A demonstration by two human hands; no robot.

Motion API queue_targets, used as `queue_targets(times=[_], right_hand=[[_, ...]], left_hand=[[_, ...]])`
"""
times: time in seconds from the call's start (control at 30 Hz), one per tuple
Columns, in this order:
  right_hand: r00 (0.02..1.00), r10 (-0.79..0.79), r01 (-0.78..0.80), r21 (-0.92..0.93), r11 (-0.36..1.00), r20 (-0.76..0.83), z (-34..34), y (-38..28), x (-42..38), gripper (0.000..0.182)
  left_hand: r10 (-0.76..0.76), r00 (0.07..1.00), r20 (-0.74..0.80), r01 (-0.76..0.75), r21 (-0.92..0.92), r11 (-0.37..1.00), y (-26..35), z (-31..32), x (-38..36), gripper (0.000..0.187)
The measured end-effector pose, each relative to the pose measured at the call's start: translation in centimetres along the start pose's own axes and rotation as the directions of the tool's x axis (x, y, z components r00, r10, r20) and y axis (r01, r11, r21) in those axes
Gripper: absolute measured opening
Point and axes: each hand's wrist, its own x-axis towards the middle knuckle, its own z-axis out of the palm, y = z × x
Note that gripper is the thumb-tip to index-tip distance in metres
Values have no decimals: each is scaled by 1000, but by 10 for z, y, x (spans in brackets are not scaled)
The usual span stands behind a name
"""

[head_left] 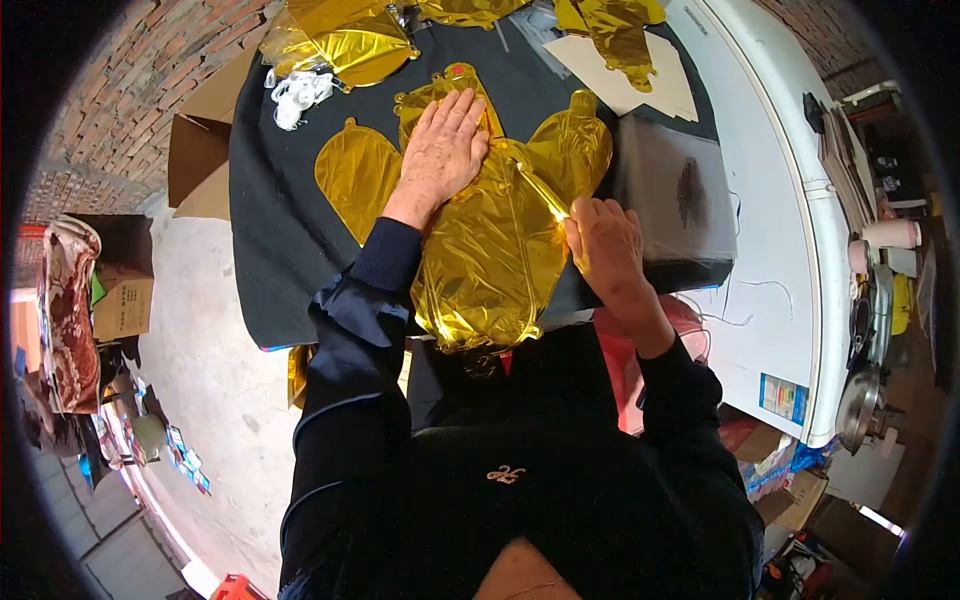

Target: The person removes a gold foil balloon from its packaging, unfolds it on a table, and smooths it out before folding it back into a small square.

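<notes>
A flat gold foil balloon lies on the black cloth, its lower end at the table's front edge. It has rounded lobes at both sides and creases across its middle. My left hand rests flat on its upper part, fingers stretched out and pointing away from me. At the balloon's right edge my right hand is closed, with the fingers pinching the foil. A bright fold runs from the balloon's middle to those fingertips. Near the top of the balloon is a small red mark.
More gold foil balloons lie at the back. White string is bundled at the back left. Clear plastic bags lie to the right, beside a long white appliance. A cardboard box stands left of the table.
</notes>
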Motion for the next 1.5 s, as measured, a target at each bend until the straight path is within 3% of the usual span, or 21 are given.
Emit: queue_targets(times=[0.17, 0.27, 0.37, 0.47, 0.67, 0.8, 0.9, 0.93, 1.03, 1.07, 1.17, 1.33, 1.5], right_hand=[[983, -28, 43, 77, 996, -183, -11, -5, 8, 17], [952, -66, 78, 30, 997, -298, -28, -12, 16, 12], [958, -49, 92, 140, 986, -281, -24, -10, 21, 12], [954, 63, 38, 329, 944, -292, -21, -10, 25, 11], [961, 8, 183, 660, 728, -276, -21, -37, 27, 13], [965, -50, 236, 774, 588, -257, -20, -63, 33, 15], [993, 36, 81, 869, 488, -113, -14, -69, 25, 15], [984, 64, 116, 865, 489, -168, -1, -63, 26, 17], [956, 59, 145, 635, 759, -289, 3, -35, 30, 18], [922, -51, 278, 563, 778, -384, 13, -20, 33, 23], [891, -234, 368, 316, 875, -390, 7, -23, 34, 25], [868, -382, 471, 281, 836, -318, 15, -41, 32, 30], [879, -392, 457, 244, 856, -271, 23, -44, 31, 30]], left_hand=[[-2, 1000, 1, 2, 19, 1000, 0, 1, 0, 56], [-7, 1000, 5, 7, 10, 1000, 1, -1, -1, 56], [-6, 1000, 6, 5, 11, 1000, 1, 0, -1, 56], [-3, 1000, 3, 3, 16, 1000, 1, -1, 0, 56], [-5, 1000, 6, 5, 26, 1000, 2, -2, -1, 56], [-4, 1000, 6, 4, 21, 1000, 3, -5, -1, 56], [6, 1000, 16, -7, 45, 999, 1, -3, 0, 56], [2, 1000, 15, -3, 45, 999, 1, -1, 0, 56], [-7, 1000, 16, 7, 37, 999, 2, 0, -1, 56], [-7, 1000, 17, 6, 33, 999, 2, -2, -1, 56], [-6, 1000, 13, 5, 39, 999, 2, -3, -1, 56], [-4, 1000, 10, 4, 35, 999, 2, -2, -1, 56], [-1, 1000, 27, 1, 11, 1000, 0, -2, -1, 57]])
